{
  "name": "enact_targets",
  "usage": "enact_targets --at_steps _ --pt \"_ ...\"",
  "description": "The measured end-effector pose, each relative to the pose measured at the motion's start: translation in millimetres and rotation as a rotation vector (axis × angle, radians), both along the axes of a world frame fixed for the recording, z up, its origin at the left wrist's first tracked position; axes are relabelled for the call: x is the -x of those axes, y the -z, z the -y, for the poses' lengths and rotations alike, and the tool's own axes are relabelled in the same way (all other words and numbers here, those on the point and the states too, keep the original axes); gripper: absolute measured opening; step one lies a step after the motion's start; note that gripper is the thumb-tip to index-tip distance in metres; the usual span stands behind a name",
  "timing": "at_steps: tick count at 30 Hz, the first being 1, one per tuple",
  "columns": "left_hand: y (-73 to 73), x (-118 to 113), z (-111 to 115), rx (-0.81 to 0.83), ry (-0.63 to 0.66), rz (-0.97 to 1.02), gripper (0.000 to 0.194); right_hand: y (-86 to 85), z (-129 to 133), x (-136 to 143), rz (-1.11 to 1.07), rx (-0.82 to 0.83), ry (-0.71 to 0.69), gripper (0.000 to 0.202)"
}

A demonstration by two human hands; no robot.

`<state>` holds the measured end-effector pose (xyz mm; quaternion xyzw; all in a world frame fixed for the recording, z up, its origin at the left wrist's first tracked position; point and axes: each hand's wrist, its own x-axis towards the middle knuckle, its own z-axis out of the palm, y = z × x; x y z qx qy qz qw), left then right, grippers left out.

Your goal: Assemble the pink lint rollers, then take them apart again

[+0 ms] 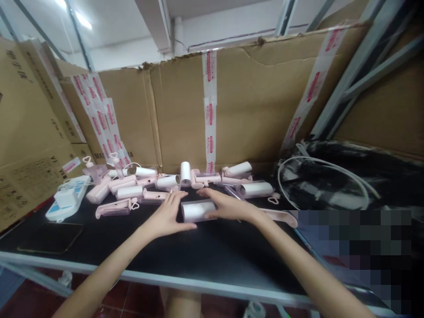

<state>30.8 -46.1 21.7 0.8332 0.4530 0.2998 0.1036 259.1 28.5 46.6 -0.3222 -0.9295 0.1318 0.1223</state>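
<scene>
Near the middle of the black tabletop (212,247) lies a white roll (196,211) with a clear film or cover about it. My right hand (228,205) is around its right end, the thumb against its front and the fingers stretched past its far side. To the left of the same roll is my left hand (167,216), fingers spread, thumb apart, holding nothing. Behind the hands are several more white rolls (185,173) and pale pink handles (114,207). Another pink handle (281,217) is partly hidden by my right forearm.
A white and blue power strip (68,198) with a plug and a dark flat phone-like object (49,237) sit at left. Cardboard (179,115) walls the back. At right are black plastic (327,176) and a looped white cable (366,190). A metal rail (165,280) edges the front.
</scene>
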Motion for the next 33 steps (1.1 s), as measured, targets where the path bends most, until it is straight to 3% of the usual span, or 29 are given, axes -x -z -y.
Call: enact_targets --at_steps 3,7,10,14,18,23,26,28,30,33 --pt "22.2 -15.1 -14.4 0.137 -0.002 0.137 0.082 0.6 9.9 -7.8 -0.173 0.086 0.059 0.054" --pt "40.1 -22.1 -19.5 0.203 -0.003 0.295 0.074 0.2 17.7 -9.1 -0.177 0.167 0.133 0.053" --pt "42.8 -22.2 -14.1 0.152 -0.029 0.297 0.071 2.4 21.9 -4.9 -0.256 0.215 0.119 0.055" --pt "41.0 -22.9 -15.7 0.153 -0.031 0.309 0.072 9.3 21.1 7.9 -0.585 0.342 0.226 0.059" --pt "38.3 -23.5 -30.7 0.188 0.023 0.351 0.074 5.7 19.5 18.0 -0.782 0.208 0.134 0.054" --pt "23.3 -23.6 -30.2 0.021 -0.054 0.345 0.106 -32.8 34.2 21.9 -0.549 -0.068 -0.125 0.047" --pt "13.3 -22.8 -14.4 0.063 -0.045 0.436 0.078 -59.3 39.3 23.5 -0.432 -0.098 -0.305 0.034" --pt "12.5 -21.3 -2.1 0.154 0.016 0.531 0.056 -68.6 31.2 23.2 -0.482 -0.127 -0.312 0.023" --pt "17.2 -20.8 8.3 0.250 0.132 0.592 0.049 -66.7 14.0 22.6 -0.470 -0.154 -0.276 0.016" --pt "28.9 -24.5 16.7 0.390 0.320 0.612 0.051 -43.8 -16.0 26.7 -0.100 -0.089 -0.299 0.017"
